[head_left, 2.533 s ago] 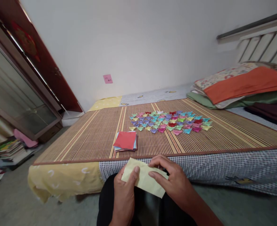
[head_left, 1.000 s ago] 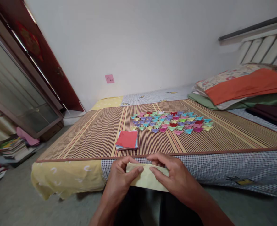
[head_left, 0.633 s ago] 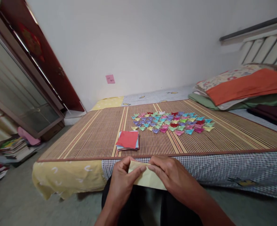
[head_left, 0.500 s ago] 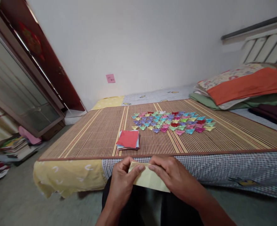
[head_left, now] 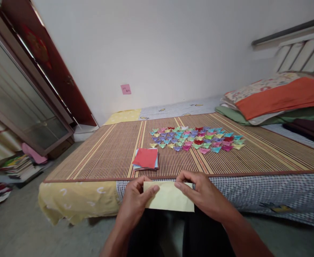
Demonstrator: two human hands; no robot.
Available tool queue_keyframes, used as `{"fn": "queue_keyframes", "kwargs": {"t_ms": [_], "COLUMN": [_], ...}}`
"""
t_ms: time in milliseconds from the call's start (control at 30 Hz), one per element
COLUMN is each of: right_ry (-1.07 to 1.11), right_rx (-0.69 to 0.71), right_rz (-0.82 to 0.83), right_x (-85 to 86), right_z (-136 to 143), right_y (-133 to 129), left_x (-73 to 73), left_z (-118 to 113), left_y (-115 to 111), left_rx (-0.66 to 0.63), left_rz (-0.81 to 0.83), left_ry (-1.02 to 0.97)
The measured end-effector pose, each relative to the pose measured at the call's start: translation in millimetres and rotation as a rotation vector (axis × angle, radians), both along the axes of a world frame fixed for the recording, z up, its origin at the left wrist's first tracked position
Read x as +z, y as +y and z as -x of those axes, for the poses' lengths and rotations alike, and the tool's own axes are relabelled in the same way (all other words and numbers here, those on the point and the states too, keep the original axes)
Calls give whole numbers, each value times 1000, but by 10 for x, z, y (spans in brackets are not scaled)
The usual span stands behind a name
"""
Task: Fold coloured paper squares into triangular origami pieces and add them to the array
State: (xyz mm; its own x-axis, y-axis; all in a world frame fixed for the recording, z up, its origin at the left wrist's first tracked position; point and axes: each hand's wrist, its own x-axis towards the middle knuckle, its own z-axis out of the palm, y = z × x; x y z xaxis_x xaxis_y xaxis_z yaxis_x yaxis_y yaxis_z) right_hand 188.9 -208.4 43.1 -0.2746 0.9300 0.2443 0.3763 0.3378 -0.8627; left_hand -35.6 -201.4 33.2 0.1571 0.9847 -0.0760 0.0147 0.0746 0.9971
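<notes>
A pale yellow sheet of paper (head_left: 170,198), a wide rectangle that looks folded in half, is held above my lap in front of the bed's edge. My left hand (head_left: 138,196) pinches its left end, thumb on the near face and fingers behind. At the upper right part, my right hand (head_left: 199,191) grips it the same way. Just beyond lies a stack of square coloured papers (head_left: 145,159), a red one on top. Farther back to the right, rows of small folded paper shapes (head_left: 196,138) in many colours cover the mat.
A striped bamboo mat (head_left: 100,153) covers the bed, with a yellow and checked sheet (head_left: 79,198) hanging over the front. Folded bedding with an orange band (head_left: 282,98) is piled at right. Books (head_left: 15,164) stand on the floor at left, near a glazed door (head_left: 25,82).
My hands have moved apart along the yellow paper, the right one outward to the right. The paper is now more level and its upper edge straighter. The stack and folded shapes stay put.
</notes>
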Motion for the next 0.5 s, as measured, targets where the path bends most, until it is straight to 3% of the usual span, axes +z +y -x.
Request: {"fn": "queue_keyframes", "kwargs": {"t_ms": [200,300,400,500], "right_ry": [-193,-209,25,476], "right_rx": [119,156,35,-197], "right_rz": [-59,-68,-47,3], "right_x": [189,289,255,70], "right_z": [41,88,72,41], "right_y": [34,99,201,249], "left_x": [339,408,329,150], "left_z": [25,-30,-86,-119], "left_y": [140,156,119,74], "left_rx": [-323,-435,-308,-48], "left_rz": [-89,-196,-249,-208], "left_ry": [473,554,411,183]}}
